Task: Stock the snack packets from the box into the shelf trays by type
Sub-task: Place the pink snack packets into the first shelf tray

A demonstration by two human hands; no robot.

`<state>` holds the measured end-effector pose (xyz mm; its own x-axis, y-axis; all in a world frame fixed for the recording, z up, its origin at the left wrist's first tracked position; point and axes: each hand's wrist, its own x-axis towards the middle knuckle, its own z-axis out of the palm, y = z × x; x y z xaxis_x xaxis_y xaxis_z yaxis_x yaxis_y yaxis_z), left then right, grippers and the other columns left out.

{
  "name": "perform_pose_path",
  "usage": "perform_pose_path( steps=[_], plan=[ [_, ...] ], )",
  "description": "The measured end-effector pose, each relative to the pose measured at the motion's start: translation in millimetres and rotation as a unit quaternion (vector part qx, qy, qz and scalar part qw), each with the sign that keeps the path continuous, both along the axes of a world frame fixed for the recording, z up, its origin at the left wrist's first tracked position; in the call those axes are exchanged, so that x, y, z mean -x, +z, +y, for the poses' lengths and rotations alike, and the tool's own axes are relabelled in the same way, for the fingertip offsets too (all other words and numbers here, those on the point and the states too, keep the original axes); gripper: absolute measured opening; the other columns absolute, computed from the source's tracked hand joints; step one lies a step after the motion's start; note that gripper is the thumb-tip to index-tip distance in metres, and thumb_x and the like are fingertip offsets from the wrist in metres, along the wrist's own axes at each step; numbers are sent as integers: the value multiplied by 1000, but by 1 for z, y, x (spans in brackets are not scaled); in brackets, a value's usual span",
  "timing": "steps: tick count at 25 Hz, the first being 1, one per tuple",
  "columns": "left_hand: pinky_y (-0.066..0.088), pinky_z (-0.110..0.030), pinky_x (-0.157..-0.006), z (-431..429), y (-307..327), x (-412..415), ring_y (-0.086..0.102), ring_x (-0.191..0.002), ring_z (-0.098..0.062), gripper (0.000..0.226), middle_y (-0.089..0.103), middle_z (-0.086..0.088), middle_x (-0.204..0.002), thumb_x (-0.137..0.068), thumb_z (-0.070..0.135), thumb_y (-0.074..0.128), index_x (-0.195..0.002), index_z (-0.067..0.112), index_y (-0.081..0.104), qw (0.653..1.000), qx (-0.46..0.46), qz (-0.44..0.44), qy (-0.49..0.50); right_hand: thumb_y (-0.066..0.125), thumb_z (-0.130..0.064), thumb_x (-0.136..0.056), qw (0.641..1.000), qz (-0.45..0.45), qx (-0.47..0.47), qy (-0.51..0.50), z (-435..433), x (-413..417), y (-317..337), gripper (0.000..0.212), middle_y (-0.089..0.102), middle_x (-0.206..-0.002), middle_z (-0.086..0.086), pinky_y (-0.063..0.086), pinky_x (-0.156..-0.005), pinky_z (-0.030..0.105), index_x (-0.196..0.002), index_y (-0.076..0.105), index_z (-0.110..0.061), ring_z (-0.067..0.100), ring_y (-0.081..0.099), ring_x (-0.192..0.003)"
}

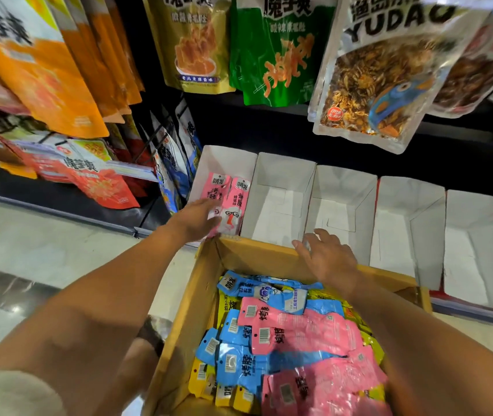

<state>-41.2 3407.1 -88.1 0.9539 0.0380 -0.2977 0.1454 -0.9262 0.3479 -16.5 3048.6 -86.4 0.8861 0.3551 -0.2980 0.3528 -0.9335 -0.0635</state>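
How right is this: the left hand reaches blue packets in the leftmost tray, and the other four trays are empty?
One thing is wrong. The packets that the left hand reaches in the leftmost tray are pink, not blue, as the head view shows. The other four trays are empty.

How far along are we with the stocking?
Early. Done: a few pink packets stand in the leftmost tray. In hand: the left hand is at those packets, grip blurred; the right hand hovers open over the box rim. Left: the other four trays show only white card, and the box holds a pile of blue, yellow and pink packets.
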Motion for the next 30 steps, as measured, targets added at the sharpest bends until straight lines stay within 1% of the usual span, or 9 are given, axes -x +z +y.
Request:
perform_pose_path(
  steps=[5,7,9,11,14,18,22,26,30],
  plan=[
    [36,-50,-117,-42,38,72,34,-149,-30,52,37,-5,-162,-104,44,49,-154,30,40,999,-15,-29,-12,22,-67,-99,999,13,-34,29,-12,38,24,66,31,-158,3,36,-111,50,-147,41,-27,29,34,-140],
    [37,-49,-116,-61,49,103,37,-145,-30,53,41,-6,-159,-102,42,50,-152,28,42,998,-42,-35,-37,22,-67,-98,998,7,-43,42,-20,58,34,64,35,-155,4,39,-107,50,-141,45,-26,30,38,-137],
    [38,-47,-114,-82,55,137,39,-142,-30,55,44,-7,-156,-99,44,47,-150,25,45,994,-63,-45,-73,17,-71,-93,997,-7,-48,54,-29,82,39,70,44,-147,6,43,-102,49,-133,50,-24,31,45,-130],
    [33,-48,-118,-102,58,170,33,-147,-29,57,40,-7,-160,-99,46,42,-152,26,43,993,-80,-38,-83,17,-73,-90,997,-2,-58,57,-40,107,39,74,48,-141,8,45,-100,47,-132,51,-23,31,47,-127],
    [18,-49,-124,-135,49,221,20,-155,-27,54,27,-4,-167,-106,48,40,-157,30,35,991,-93,6,-96,33,-63,-98,996,11,-53,70,-59,144,34,59,42,-148,6,44,-103,44,-142,46,-25,29,43,-133],
    [13,-49,-125,-177,23,279,14,-157,-24,56,21,-1,-169,-107,53,32,-159,33,29,991,-64,60,-101,43,-54,-99,993,60,-29,98,-85,187,6,55,39,-153,4,42,-107,42,-146,44,-25,28,42,-136],
    [19,-46,-125,-198,0,317,20,-155,-23,55,29,0,-166,-107,55,28,-157,34,34,989,-60,105,-85,51,-37,-97,985,121,-11,119,-101,215,-19,53,43,-149,2,42,-107,40,-147,42,-23,25,42,-136],
    [32,-40,-117,-199,-6,322,38,-147,-19,50,43,4,-159,-105,49,29,-149,35,47,994,-62,76,-53,55,-23,-92,978,157,30,132,-98,224,-42,56,44,-147,2,39,-109,40,-147,42,-25,26,42,-134],
    [28,-45,-121,-197,-11,319,31,-150,-19,54,42,5,-159,-98,48,29,-147,35,49,995,-62,57,-47,62,-24,-88,979,129,61,148,-85,225,-55,60,45,-140,4,42,-103,39,-144,42,-23,27,44,-129]
  ],
)
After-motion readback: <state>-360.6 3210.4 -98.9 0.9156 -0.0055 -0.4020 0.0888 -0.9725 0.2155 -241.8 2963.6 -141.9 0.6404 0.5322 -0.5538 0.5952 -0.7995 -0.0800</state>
